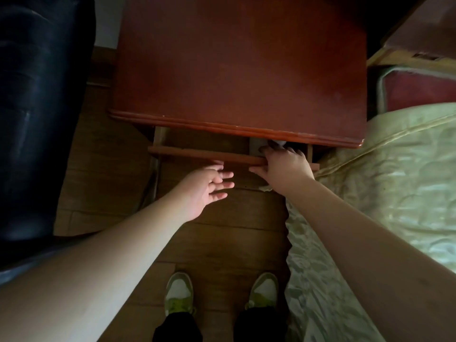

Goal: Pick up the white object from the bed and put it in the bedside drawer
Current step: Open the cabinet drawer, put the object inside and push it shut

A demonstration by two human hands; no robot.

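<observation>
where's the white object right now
In the head view, the white object peeks out at the right hand fingertips, inside the slightly open drawer under the front edge of the bedside table, near the bed side.

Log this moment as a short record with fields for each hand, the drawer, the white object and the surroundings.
left hand: open, palm up, fingers just below the drawer front, holding nothing
right hand: reaching over the drawer front, fingers inside
drawer: pulled partly out under the bedside table
white object: small bit visible at the right fingertips; grip unclear
bed: to the right
shoes: on wooden floor
</observation>
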